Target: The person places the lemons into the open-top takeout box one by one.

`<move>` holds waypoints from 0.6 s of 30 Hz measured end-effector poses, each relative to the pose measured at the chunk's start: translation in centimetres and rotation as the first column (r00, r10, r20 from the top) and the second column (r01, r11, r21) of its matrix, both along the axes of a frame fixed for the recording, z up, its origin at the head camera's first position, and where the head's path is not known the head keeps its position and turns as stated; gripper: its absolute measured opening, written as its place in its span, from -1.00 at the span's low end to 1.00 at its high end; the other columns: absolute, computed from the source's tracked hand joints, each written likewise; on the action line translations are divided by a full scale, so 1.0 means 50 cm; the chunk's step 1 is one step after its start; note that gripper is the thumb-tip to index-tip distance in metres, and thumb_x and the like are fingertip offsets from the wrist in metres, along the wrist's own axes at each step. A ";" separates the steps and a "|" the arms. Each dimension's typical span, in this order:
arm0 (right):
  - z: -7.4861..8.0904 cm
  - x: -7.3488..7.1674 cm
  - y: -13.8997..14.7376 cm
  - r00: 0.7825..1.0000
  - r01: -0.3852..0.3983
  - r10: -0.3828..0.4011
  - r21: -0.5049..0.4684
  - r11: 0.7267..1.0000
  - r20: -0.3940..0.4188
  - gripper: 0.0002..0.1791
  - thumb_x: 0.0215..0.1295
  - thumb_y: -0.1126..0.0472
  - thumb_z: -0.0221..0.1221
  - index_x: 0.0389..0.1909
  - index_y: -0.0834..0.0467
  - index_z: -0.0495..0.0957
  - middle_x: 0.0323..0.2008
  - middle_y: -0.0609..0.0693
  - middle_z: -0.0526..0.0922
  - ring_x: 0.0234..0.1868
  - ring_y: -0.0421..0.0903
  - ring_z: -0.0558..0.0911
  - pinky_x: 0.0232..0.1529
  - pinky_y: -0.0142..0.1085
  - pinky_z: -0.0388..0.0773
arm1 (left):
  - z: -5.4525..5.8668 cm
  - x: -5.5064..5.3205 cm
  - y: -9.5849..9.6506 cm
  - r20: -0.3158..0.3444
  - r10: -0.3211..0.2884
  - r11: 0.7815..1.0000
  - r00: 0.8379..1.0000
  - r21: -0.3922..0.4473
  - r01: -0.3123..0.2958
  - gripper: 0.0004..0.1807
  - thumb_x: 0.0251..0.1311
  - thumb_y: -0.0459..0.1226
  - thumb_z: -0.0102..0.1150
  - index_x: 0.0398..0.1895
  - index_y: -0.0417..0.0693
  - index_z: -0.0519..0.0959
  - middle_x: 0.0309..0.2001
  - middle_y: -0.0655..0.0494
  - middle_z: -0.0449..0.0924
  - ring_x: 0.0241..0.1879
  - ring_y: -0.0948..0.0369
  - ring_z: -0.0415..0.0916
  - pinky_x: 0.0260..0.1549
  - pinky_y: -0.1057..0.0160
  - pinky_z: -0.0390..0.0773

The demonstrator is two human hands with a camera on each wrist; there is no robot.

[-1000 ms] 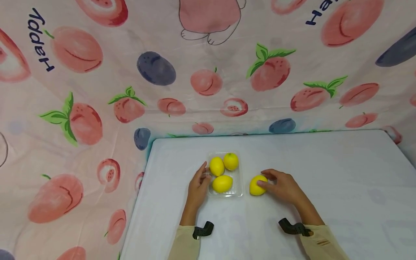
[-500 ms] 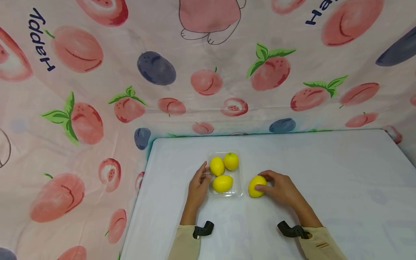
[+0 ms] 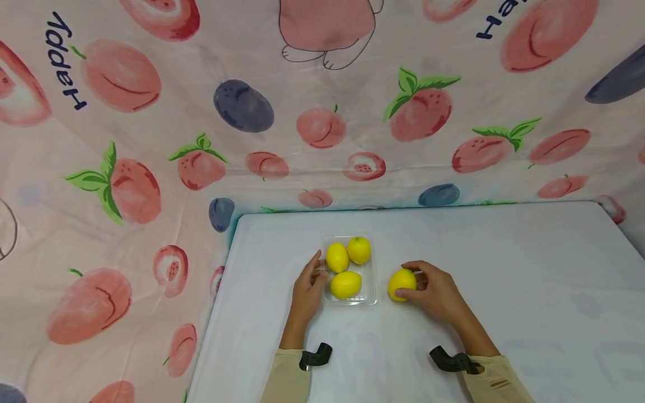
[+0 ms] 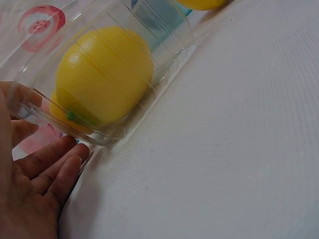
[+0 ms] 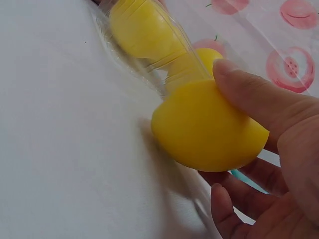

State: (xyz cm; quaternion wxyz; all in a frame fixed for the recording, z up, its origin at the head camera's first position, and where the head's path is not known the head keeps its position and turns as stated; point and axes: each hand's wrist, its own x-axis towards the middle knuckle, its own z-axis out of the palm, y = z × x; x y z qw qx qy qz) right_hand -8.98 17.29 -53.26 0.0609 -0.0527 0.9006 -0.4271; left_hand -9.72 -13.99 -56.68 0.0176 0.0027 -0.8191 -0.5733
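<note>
Between thumb and fingers, my right hand [image 3: 434, 288] grips a yellow lemon [image 3: 402, 284] just right of a clear plastic tray [image 3: 371, 280]. In the right wrist view, that lemon [image 5: 204, 129] has its shadow on the white surface beside it. Inside the tray lie a lemon at the back left [image 3: 337, 257], one at the back right [image 3: 359, 250] and one at the front [image 3: 346, 285]. My left hand [image 3: 308, 288] stays at the tray's left side, fingers loosely extended. The left wrist view shows its fingertips [image 4: 72, 167] right at the tray's lower edge.
A white-covered table [image 3: 504, 268] carries the tray and lemons. Behind it and along its left hangs a pink fruit-print cloth [image 3: 282, 101]. Black wrist mounts sit at the left cuff [image 3: 316, 356] and the right cuff [image 3: 453, 360].
The right hand shifts the lemon slightly toward the tray, then slightly back to the right and away from me, turning it a little. The left hand and tray have stayed in place.
</note>
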 end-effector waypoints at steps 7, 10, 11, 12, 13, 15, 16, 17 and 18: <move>0.009 0.000 -0.003 1.000 0.016 -0.016 -0.028 0.999 -0.020 -0.26 0.07 -0.08 0.52 0.26 0.08 0.54 0.16 0.15 0.63 0.00 0.09 0.68 0.01 -0.03 0.68 | 0.000 -0.001 0.000 0.011 0.001 1.000 1.000 0.000 -0.001 -0.42 0.49 -0.16 0.02 0.53 0.39 0.29 0.31 0.17 0.54 0.08 0.22 0.55 0.16 0.20 0.55; 0.013 0.000 -0.005 1.000 0.023 -0.024 -0.048 0.999 -0.014 -0.28 0.09 -0.05 0.52 0.27 0.06 0.54 0.18 0.13 0.63 0.03 0.08 0.69 0.05 -0.03 0.67 | 0.002 -0.001 0.001 0.019 0.004 1.000 1.000 -0.002 -0.004 -0.43 0.50 -0.16 0.03 0.53 0.38 0.29 0.31 0.17 0.54 0.08 0.21 0.55 0.16 0.19 0.55; 0.013 0.001 -0.006 1.000 0.024 -0.024 -0.058 0.998 -0.010 -0.29 0.10 -0.04 0.51 0.27 0.07 0.54 0.19 0.13 0.63 0.04 0.08 0.68 0.06 -0.04 0.67 | 0.002 0.000 0.001 0.020 0.003 1.000 1.000 -0.001 -0.003 -0.43 0.50 -0.16 0.03 0.53 0.37 0.29 0.31 0.16 0.54 0.08 0.20 0.55 0.17 0.18 0.54; 0.014 0.001 -0.007 1.000 0.022 -0.023 -0.070 0.997 -0.005 -0.29 0.11 -0.03 0.51 0.28 0.07 0.53 0.21 0.12 0.63 0.06 0.08 0.68 0.08 -0.05 0.66 | 0.002 0.000 0.002 0.019 0.003 1.000 1.000 -0.001 -0.003 -0.43 0.50 -0.16 0.03 0.54 0.36 0.29 0.31 0.14 0.54 0.08 0.19 0.55 0.17 0.17 0.54; 0.014 0.001 -0.008 1.000 0.018 -0.018 -0.088 0.996 0.003 -0.29 0.13 -0.01 0.50 0.30 0.08 0.52 0.22 0.12 0.62 0.08 0.08 0.67 0.10 -0.07 0.66 | 0.002 0.000 0.002 0.019 0.004 1.000 1.000 0.001 -0.004 -0.43 0.50 -0.16 0.03 0.53 0.35 0.30 0.31 0.14 0.54 0.09 0.18 0.55 0.17 0.16 0.54; 0.013 0.000 -0.011 1.000 0.007 -0.006 -0.123 0.992 0.015 -0.28 0.17 0.00 0.47 0.33 0.11 0.49 0.26 0.14 0.59 0.13 0.09 0.65 0.11 -0.11 0.65 | 0.003 0.001 0.002 0.020 0.005 1.000 1.000 0.001 -0.005 -0.43 0.50 -0.17 0.03 0.53 0.35 0.30 0.31 0.14 0.55 0.08 0.17 0.55 0.18 0.14 0.54; 0.013 -0.001 -0.012 1.000 0.003 -0.001 -0.131 0.991 0.018 -0.28 0.19 0.00 0.46 0.35 0.11 0.47 0.27 0.15 0.58 0.15 0.10 0.64 0.12 -0.12 0.65 | 0.002 0.001 0.002 0.020 0.005 1.000 1.000 0.001 -0.005 -0.43 0.50 -0.16 0.03 0.53 0.36 0.30 0.31 0.14 0.55 0.08 0.18 0.55 0.18 0.14 0.54; 0.012 -0.001 -0.013 1.000 -0.001 0.004 -0.140 0.990 0.019 -0.27 0.21 0.00 0.45 0.36 0.12 0.46 0.28 0.16 0.56 0.17 0.12 0.64 0.12 -0.14 0.65 | 0.002 0.000 0.001 0.019 0.005 1.000 1.000 0.003 -0.005 -0.43 0.50 -0.17 0.04 0.53 0.36 0.30 0.31 0.14 0.55 0.08 0.17 0.55 0.18 0.13 0.54; 0.011 -0.002 -0.015 1.000 -0.006 0.009 -0.151 0.989 0.022 -0.27 0.22 0.01 0.44 0.37 0.12 0.44 0.29 0.17 0.55 0.18 0.14 0.63 0.11 -0.15 0.66 | 0.001 0.000 0.001 0.018 0.007 1.000 1.000 0.003 -0.007 -0.43 0.50 -0.16 0.04 0.53 0.36 0.30 0.31 0.15 0.55 0.08 0.18 0.55 0.18 0.14 0.54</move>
